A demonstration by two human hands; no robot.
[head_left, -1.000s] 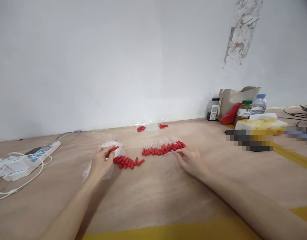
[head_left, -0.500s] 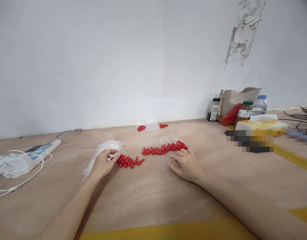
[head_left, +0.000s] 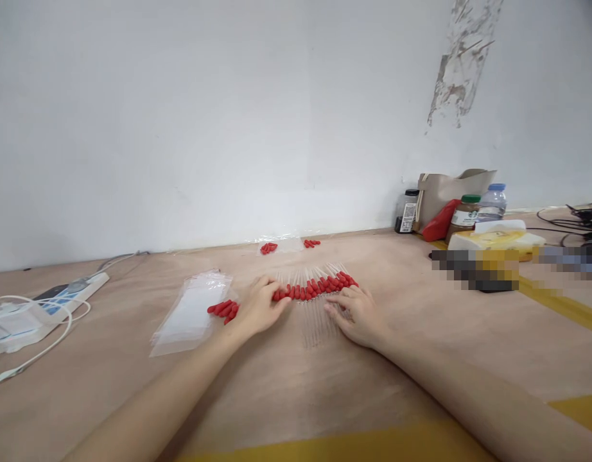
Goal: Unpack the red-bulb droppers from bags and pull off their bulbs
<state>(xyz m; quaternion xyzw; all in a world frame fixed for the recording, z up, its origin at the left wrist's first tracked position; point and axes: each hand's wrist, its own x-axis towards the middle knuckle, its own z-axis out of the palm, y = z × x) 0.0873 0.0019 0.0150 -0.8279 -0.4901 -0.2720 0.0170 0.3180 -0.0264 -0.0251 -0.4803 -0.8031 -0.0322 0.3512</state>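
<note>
A fanned row of glass droppers with red rubber bulbs (head_left: 320, 286) lies on the brown-covered table, their clear tubes (head_left: 315, 327) pointing both away from me and toward me. At the row's left end, my left hand (head_left: 261, 307) is open, thumb and fingers apart beside the outermost bulbs. Over the right end rests my right hand (head_left: 358, 314), its fingers spread across the near tubes. A small pile of red bulbs (head_left: 225, 309) sits left of my left hand, partly covered by it. Beside that pile is a stack of clear plastic bags (head_left: 190, 311).
Against the wall lie bags with red bulbs (head_left: 269, 248). A power strip (head_left: 74, 298) with white cables is at left. On the right stand a dark bottle (head_left: 408, 212), a beige bag (head_left: 438, 196), a green-lidded jar (head_left: 463, 215) and a tissue pack (head_left: 493, 239).
My left hand has moved right, from the loose bulb pile to the left end of the dropper row. My right hand stays on the near tubes. The view has shifted slightly.
</note>
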